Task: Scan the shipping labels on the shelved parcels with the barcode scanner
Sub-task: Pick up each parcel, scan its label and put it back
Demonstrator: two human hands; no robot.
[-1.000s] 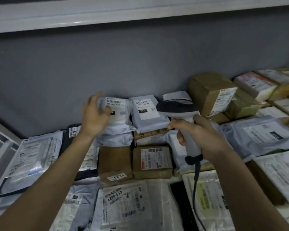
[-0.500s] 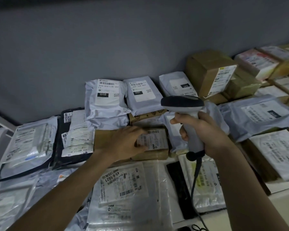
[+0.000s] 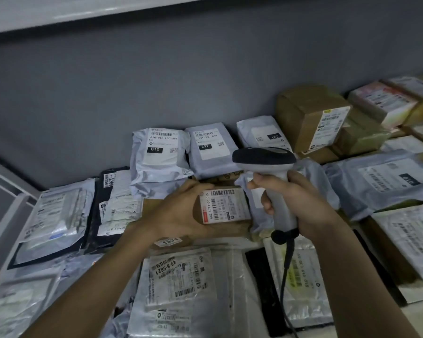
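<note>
On shelf [image 3: 415, 311]: left hand [image 3: 181, 213] grips small brown box [image 3: 224, 215], white barcode label [image 3: 224, 206] up; right hand [image 3: 300, 203] clamps grey corded barcode scanner [image 3: 266, 162].

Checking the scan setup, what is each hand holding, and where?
Right hand grips the grey corded barcode scanner by its handle. Left hand holds the small brown labelled cardboard box by its left end.

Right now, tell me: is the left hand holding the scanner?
No, the right hand grips the scanner; the left hand holds a small brown box.
</note>
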